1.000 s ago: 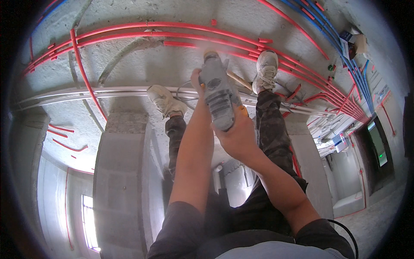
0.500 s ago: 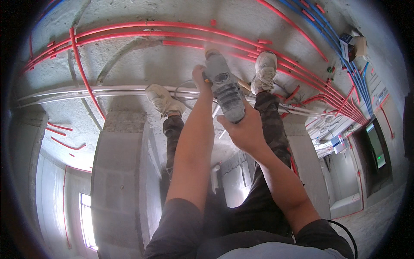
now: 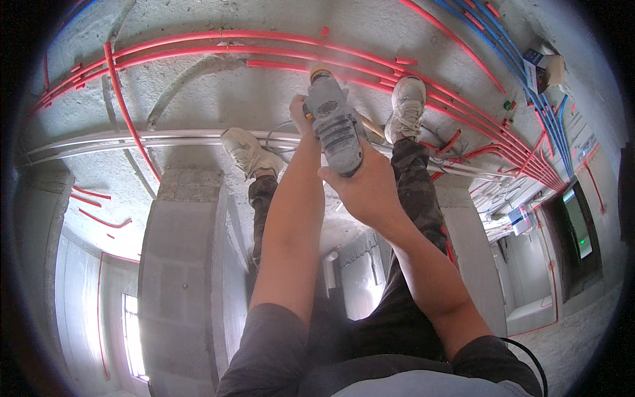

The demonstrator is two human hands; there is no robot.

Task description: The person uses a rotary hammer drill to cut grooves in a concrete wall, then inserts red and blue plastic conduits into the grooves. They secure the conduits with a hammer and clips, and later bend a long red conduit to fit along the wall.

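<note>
A dust-covered grey rotary hammer drill [image 3: 336,126] is held in both hands, its front end pointing down at the concrete floor by the red pipes. My left hand [image 3: 301,114] is closed at the left side of its front part, seemingly on a side handle; a bit of yellow shows there. Around the rear end of the drill wraps my right hand [image 3: 367,188], its thumb on the left. The yellowish front collar [image 3: 320,74] lies close to the cut end of a short red pipe [image 3: 278,65]. Haze hangs around it, and the bit's tip cannot be made out.
Long red pipes [image 3: 225,49] cross the floor ahead, with white pipes [image 3: 178,139] nearer. My shoes [image 3: 248,152] stand either side of the drill. Blue pipes [image 3: 506,49] and a small cardboard box [image 3: 552,69] lie at right. A concrete pillar [image 3: 178,278] rises at left.
The drill's rear end has swung slightly left and forward, with both hands moving along. My grip on it stays the same. The pipes and feet have hardly shifted in view.
</note>
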